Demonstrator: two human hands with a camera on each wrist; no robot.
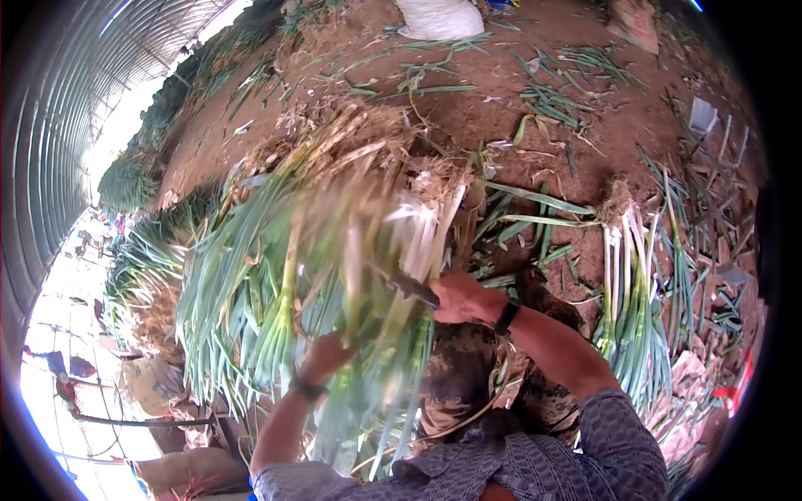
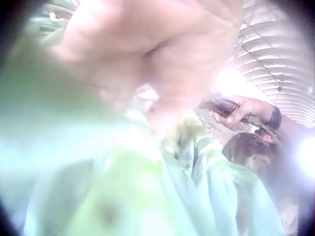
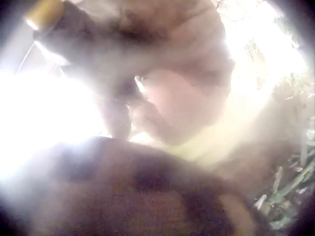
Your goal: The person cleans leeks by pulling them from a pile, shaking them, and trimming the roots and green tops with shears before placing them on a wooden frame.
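Note:
In the head view my left hand (image 1: 328, 359) grips a bunch of long green onions (image 1: 355, 275) by their leafy part, roots pointing away; the stalks are motion-blurred. The left wrist view has the same left hand (image 2: 152, 54) close up over pale green leaves (image 2: 133, 182). My right hand (image 1: 459, 298), with a black band at its wrist, holds a dark-handled tool (image 1: 411, 289) beside the white stems. Its handle (image 2: 224, 106) also shows in the left wrist view, fingers wrapped round it. I cannot tell the tool's kind, its far end being blurred.
A large heap of green onions (image 1: 242, 275) lies on the left. Another bunch (image 1: 631, 267) rests on the soil to the right. Loose leaves (image 1: 555, 104) litter the ground. A white sack (image 1: 439, 18) stands at the back, and camouflage trousers (image 1: 455, 376) show below the hands.

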